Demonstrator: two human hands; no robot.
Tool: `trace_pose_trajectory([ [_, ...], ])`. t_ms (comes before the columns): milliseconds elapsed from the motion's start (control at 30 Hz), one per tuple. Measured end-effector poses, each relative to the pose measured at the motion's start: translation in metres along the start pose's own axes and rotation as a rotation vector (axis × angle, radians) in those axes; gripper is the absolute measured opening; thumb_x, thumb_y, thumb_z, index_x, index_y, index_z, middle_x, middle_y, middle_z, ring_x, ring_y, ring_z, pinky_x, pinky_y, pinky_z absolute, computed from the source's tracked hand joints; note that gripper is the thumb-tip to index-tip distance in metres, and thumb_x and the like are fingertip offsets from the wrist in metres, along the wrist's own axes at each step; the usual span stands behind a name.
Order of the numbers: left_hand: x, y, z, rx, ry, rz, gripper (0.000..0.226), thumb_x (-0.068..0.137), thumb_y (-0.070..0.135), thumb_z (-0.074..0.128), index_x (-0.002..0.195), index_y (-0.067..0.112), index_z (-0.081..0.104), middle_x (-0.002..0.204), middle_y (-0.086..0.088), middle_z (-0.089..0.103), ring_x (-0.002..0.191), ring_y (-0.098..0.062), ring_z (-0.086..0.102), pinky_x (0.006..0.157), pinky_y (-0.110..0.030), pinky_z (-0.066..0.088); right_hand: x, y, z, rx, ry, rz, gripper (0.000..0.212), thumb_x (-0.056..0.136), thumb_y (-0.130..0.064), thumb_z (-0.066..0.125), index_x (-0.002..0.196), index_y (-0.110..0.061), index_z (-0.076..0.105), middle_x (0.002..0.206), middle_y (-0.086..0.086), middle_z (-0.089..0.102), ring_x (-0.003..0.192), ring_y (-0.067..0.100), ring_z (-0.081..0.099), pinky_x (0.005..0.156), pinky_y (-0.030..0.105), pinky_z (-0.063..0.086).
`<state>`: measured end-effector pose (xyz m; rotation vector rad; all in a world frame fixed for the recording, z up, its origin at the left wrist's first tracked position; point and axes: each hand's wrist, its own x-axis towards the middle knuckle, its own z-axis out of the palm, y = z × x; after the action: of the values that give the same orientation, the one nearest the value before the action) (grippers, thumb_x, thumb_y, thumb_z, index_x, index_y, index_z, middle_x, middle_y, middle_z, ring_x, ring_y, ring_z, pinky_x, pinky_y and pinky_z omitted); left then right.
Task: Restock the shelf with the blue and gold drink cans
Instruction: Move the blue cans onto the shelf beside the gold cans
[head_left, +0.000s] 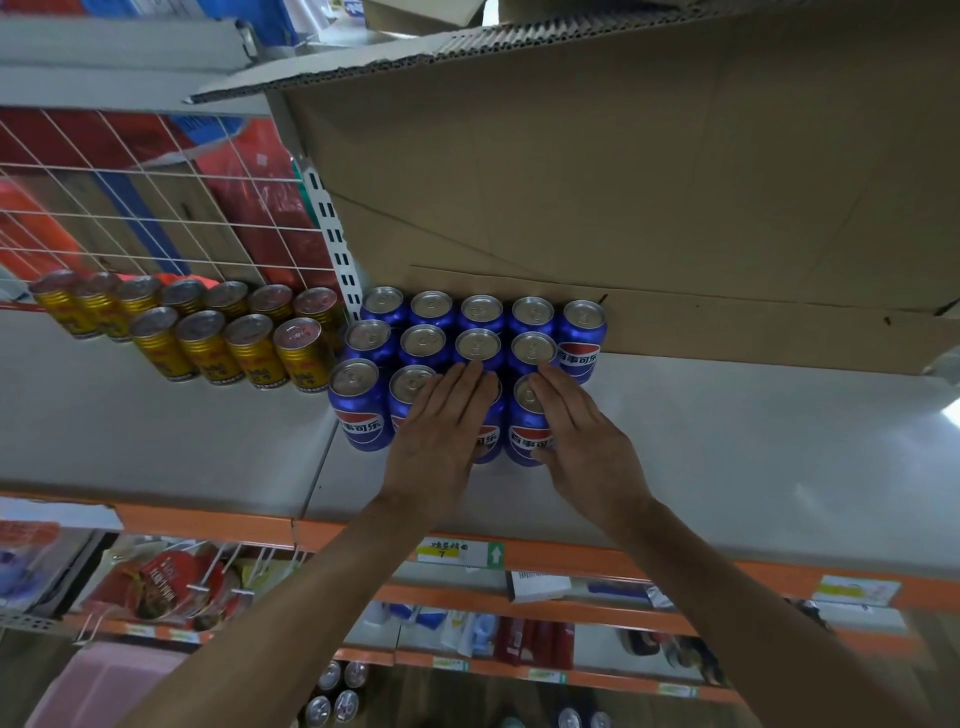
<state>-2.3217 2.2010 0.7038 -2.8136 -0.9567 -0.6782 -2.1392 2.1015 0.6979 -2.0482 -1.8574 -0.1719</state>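
Hands lie flat with fingers spread, no grip closed: left hand (441, 421) and right hand (576, 431) press on the front upright blue metal cans (527, 431). Gold ribbed cans (208, 343) stand left on the same grey shelf (727, 457), nearer the left hand.

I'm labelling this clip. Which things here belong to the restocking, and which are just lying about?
Job: blue cans, gold cans, shelf, left hand, right hand.
Lying about: cardboard box, wire rack, price tag.
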Motion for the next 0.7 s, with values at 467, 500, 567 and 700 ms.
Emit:
trace_pose_trajectory([
  [467, 0.000, 0.005, -0.005, -0.011, -0.044, -0.038, 0.093, 0.069, 0.012, 0.089, 0.150, 0.010, 0.043, 0.154, -0.011, 0.045, 0.146, -0.027, 0.038, 0.121, -0.043, 0.029, 0.000, -0.004, -0.004, -0.058, -0.037, 0.013, 0.103, 0.070, -0.023, 0.090, 0.155, -0.013, 0.031, 0.159, 0.008, 0.037, 0.141, 0.023, 0.044, 0.105, 0.038, 0.050],
  [500, -0.001, 0.006, -0.007, -0.020, -0.049, -0.036, 0.094, 0.069, 0.013, 0.090, 0.150, 0.010, 0.042, 0.155, -0.012, 0.045, 0.146, -0.027, 0.037, 0.121, -0.044, 0.028, 0.000, -0.006, -0.005, -0.062, -0.036, 0.015, 0.103, 0.070, -0.023, 0.090, 0.154, -0.012, 0.033, 0.158, 0.009, 0.038, 0.141, 0.024, 0.045, 0.105, 0.038, 0.049],
  [567, -0.002, 0.005, -0.010, -0.035, -0.053, -0.026, 0.095, 0.070, 0.017, 0.089, 0.151, 0.010, 0.040, 0.156, -0.012, 0.042, 0.148, -0.027, 0.035, 0.122, -0.045, 0.029, -0.001, -0.008, -0.007, -0.071, -0.031, 0.012, 0.103, 0.068, -0.024, 0.091, 0.153, -0.010, 0.035, 0.157, 0.011, 0.040, 0.141, 0.026, 0.045, 0.107, 0.039, 0.047],
  [700, -0.009, 0.005, -0.018, -0.055, -0.055, -0.043, 0.093, 0.078, 0.022, 0.084, 0.155, 0.007, 0.034, 0.161, -0.013, 0.033, 0.151, -0.027, 0.028, 0.122, -0.047, 0.028, -0.001, -0.010, -0.013, -0.104, -0.026, 0.009, 0.103, 0.071, -0.027, 0.089, 0.155, -0.008, 0.031, 0.160, 0.011, 0.036, 0.145, 0.026, 0.039, 0.114, 0.040, 0.040],
])
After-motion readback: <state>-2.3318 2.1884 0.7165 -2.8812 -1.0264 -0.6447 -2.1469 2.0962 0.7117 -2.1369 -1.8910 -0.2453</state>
